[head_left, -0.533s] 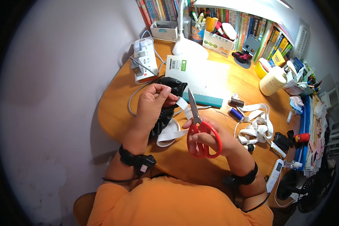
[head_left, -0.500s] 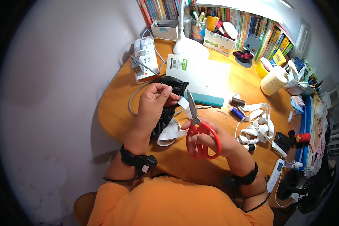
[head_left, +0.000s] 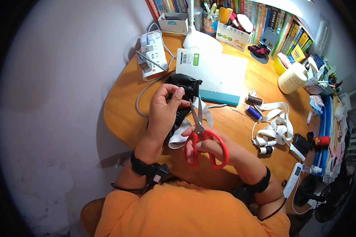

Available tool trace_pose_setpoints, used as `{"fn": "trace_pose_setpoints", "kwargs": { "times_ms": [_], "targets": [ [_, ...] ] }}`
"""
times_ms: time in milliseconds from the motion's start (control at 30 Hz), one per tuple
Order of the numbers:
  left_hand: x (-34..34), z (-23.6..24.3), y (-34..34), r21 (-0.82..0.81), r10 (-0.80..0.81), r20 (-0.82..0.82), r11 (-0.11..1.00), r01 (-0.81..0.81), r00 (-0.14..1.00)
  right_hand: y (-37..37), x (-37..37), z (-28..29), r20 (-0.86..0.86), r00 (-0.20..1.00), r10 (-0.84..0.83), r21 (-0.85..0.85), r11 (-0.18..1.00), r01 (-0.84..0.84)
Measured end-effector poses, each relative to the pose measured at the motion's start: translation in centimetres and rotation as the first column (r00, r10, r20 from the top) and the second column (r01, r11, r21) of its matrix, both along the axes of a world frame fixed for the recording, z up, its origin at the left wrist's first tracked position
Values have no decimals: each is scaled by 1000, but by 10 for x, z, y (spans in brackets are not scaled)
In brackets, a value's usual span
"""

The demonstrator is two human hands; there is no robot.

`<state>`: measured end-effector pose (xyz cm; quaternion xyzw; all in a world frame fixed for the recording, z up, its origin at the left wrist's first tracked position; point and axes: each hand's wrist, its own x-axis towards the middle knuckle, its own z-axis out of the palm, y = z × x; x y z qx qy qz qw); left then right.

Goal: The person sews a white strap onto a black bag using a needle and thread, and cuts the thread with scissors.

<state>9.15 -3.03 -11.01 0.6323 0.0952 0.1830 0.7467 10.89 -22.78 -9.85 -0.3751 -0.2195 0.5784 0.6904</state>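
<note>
My left hand (head_left: 166, 108) grips a piece of black fabric (head_left: 183, 85) with a white elastic band (head_left: 182, 132) attached, holding it above the wooden desk (head_left: 126, 106). My right hand (head_left: 209, 148) holds red-handled scissors (head_left: 199, 134) by the loops. Their blades are slightly apart and point up at the fabric and band, right beside my left fingers.
A white sheet of paper with a teal edge (head_left: 215, 77) lies behind the fabric. A power strip (head_left: 152, 61) with cables sits far left. Thread spools (head_left: 254, 106), a heap of white elastic (head_left: 275, 126), a cream bottle (head_left: 292, 79), a lamp base (head_left: 201, 37) and books (head_left: 265, 19) crowd the right and back.
The scissors and my right hand have shifted slightly toward the fabric in my left hand; otherwise little has moved.
</note>
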Motion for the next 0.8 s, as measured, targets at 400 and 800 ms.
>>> {"fn": "trace_pose_setpoints", "kwargs": {
  "times_ms": [400, 800],
  "targets": [
    [-4, 1, -11, -7, 54, 52, 999, -54, 997, 16, 3, 11, 6, 994, -105, -47, 993, 106],
    [-6, -14, -7, 119, 18, 62, 993, -25, 998, 21, 6, 7, 145, 978, -151, -74, 984, 163]
  ]
}}
